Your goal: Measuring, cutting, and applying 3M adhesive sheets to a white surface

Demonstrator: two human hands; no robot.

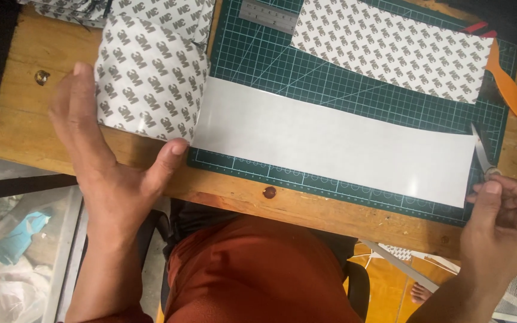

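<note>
A long sheet lies across a green cutting mat (pixel 282 66); its white face (pixel 330 140) is up on the mat, and its patterned grey-and-white backing (pixel 148 72) curls up at the left. My left hand (pixel 106 161) is spread open, thumb pressing the sheet's lower left corner, fingers along the curled backing's edge. My right hand (pixel 501 221) grips scissors (pixel 483 155) whose blades point at the sheet's right edge.
A second patterned sheet (pixel 390 45) lies at the mat's far right. A metal ruler (pixel 267 15) sits at the mat's top edge. An orange-handled tool (pixel 504 81) rests right of the mat. The wooden table (pixel 25 84) edge runs near my lap.
</note>
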